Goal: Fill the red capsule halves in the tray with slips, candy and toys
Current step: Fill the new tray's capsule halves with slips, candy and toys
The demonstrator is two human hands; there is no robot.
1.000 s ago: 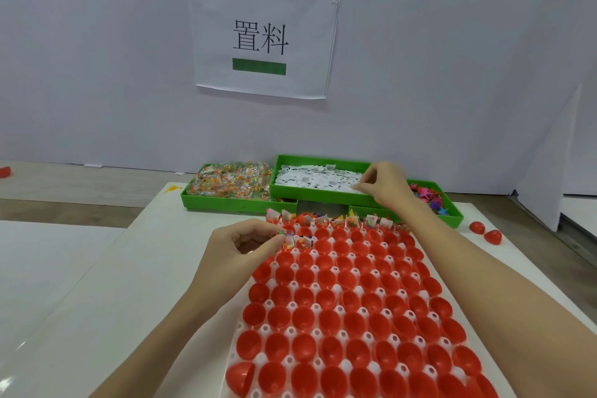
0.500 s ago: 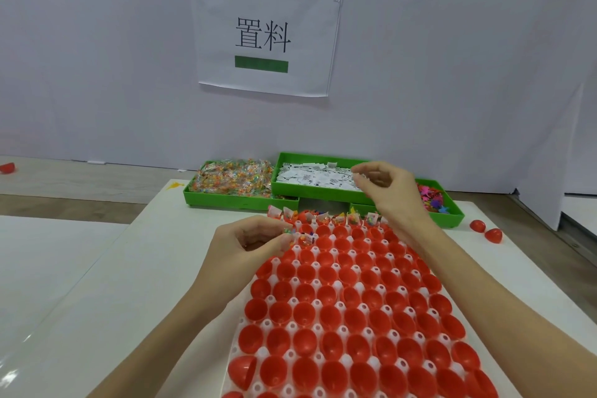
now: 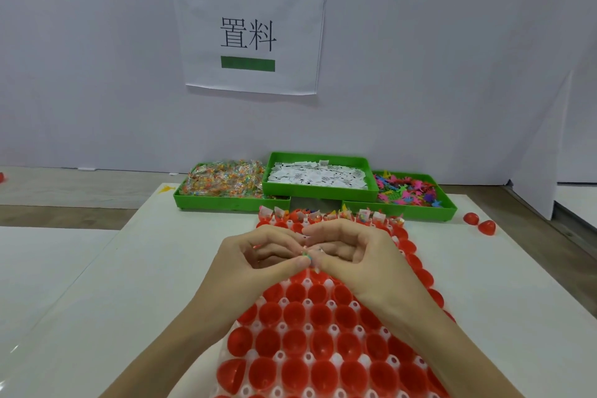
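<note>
Filling the near foreground: white plastic tray (image 3: 284, 302) of red plastic capsule halves (image 3: 323, 375), open side up, on a white tabletop (image 3: 155, 268); one half at the near left edge (image 3: 230, 376) sits tilted. Both forearms come in from the bottom edge and meet over the tray's middle. Left hand (image 3: 255, 257) and right hand (image 3: 352, 252) are curled inward, fingertips touching each other, pinching a small multicoloured candy piece (image 3: 306, 257) together with a bit of white paper slip (image 3: 315, 266) between them; exact split of which hand holds which item, cannot tell. Capsule halves nearer than the hands look empty. Farthest row of the tray (image 3: 332, 216) has slips and coloured bits sticking up out of the halves. Just behind the tray, three green plastic bins side by side: left bin (image 3: 226, 203) heaped with clear-wrapped colourful candy (image 3: 223, 178), middle bin (image 3: 318, 192) with white printed paper slips (image 3: 318, 176) and sitting raised over the other two, right bin (image 3: 416, 212) with small pink, yellow and blue plastic toys (image 3: 407, 191). Two loose red capsule halves (image 3: 479, 223) lie on the tabletop to the right of the bins. On the white wall behind, a white paper sign with black Chinese characters (image 3: 248, 34), fixed with green tape strips.
</note>
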